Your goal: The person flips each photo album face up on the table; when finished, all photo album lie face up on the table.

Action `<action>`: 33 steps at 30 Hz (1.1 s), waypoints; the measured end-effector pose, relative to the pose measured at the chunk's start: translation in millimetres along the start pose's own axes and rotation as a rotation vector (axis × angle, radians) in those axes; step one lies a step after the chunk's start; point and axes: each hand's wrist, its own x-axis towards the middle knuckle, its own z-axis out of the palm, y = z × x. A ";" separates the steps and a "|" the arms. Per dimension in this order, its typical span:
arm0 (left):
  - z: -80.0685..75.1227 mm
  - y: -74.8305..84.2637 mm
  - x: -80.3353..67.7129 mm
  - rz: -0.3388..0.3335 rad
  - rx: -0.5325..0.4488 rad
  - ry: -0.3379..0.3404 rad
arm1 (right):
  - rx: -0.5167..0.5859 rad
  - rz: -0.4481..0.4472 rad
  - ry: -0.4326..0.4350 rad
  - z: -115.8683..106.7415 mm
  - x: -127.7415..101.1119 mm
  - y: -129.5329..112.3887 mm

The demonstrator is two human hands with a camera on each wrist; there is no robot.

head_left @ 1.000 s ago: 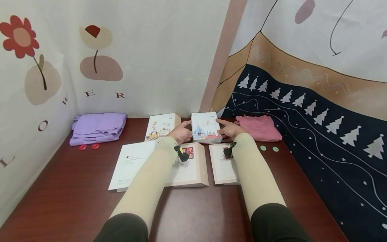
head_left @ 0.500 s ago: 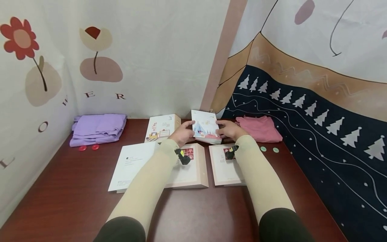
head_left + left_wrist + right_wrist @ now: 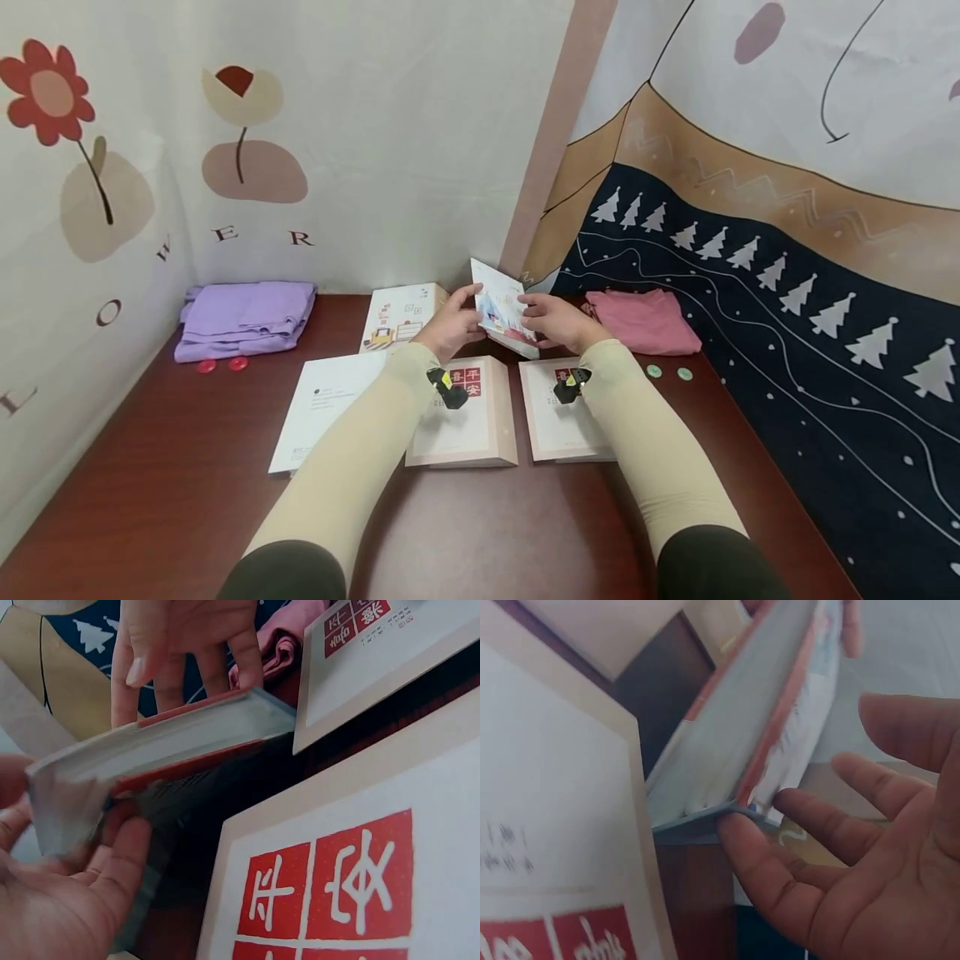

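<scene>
In the head view, a white book with a tent picture [image 3: 501, 304] stands tilted at the centre of the frame, between the two hands. The left hand [image 3: 452, 323] grasps its left side; the right hand [image 3: 561, 323] touches its right side with extended fingers. Left of it lies a white book with a room picture [image 3: 408, 312]. Below, at mid-frame, are a white book with lines of small print [image 3: 322, 404], a thick book with red character squares [image 3: 462, 433] and, farther right, a second red-squared book [image 3: 566, 429], partly under the right forearm. A lilac folded cloth [image 3: 247, 317] lies at centre left, near two red discs [image 3: 237, 364]; a pink cloth [image 3: 645, 321] lies right of centre, near two green discs [image 3: 655, 372]. All rest on a dark red-brown table [image 3: 480, 542].

In the left wrist view, the left hand, lower left, pinches one end of the tilted book between thumb and fingers, while the right hand's fingers hang down at the top, by the far end.

In the right wrist view, the right hand spreads at the right, loosely bent fingertips against the book's end, thumb apart from it; the page edges slant toward the top.
</scene>
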 end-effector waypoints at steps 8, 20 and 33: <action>6.8 7.4 -3.7 0.115 0.055 -0.035 | 0.325 -0.063 -0.033 11.3 -2.1 -3.8; 11.4 0.3 0.0 0.046 0.234 -0.175 | 0.216 -0.192 0.184 13.0 -7.9 -21.6; 6.7 -10.9 2.4 -0.025 0.603 -0.074 | -0.239 0.027 0.303 -8.2 -7.5 -3.6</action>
